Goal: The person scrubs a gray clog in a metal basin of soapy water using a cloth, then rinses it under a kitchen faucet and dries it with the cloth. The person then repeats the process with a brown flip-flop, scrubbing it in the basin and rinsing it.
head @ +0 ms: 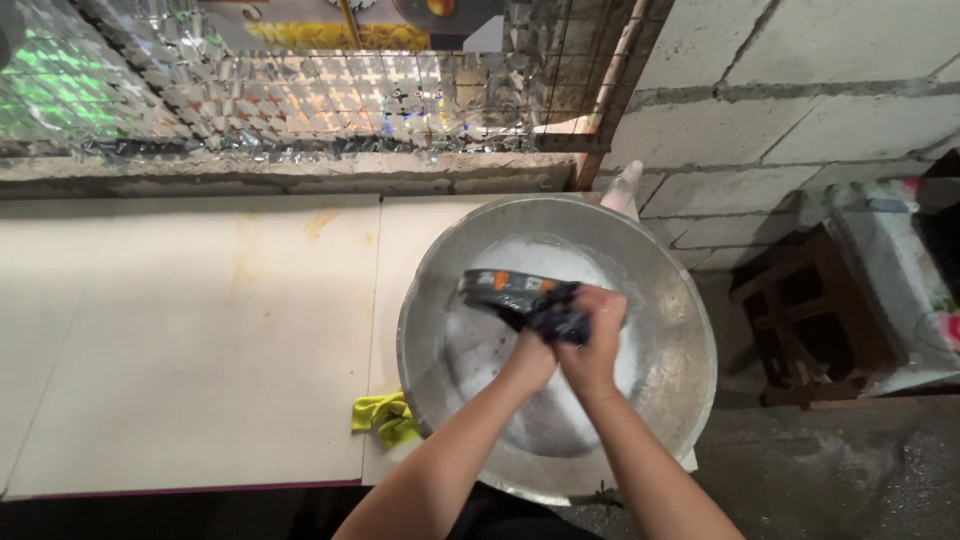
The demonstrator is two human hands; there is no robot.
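A large round metal basin (680,300) stands on a pale counter (200,330) and holds soapy, foamy water (480,350). Over the water I hold a dark wet garment (520,290) with an orange and white patch on its band. Both hands are bunched together on it. My left hand (530,358) grips the cloth from below left. My right hand (598,335) is closed over the cloth from the right, its fingers wrapped around a dark fold. Both forearms reach in from the bottom edge.
A yellow-green cloth (383,415) lies on the counter by the basin's left rim. A wire-mesh window with crumpled plastic (300,90) runs along the back. A block wall (800,100) is at right, with a wooden stool (800,310) and a concrete floor (830,470) below.
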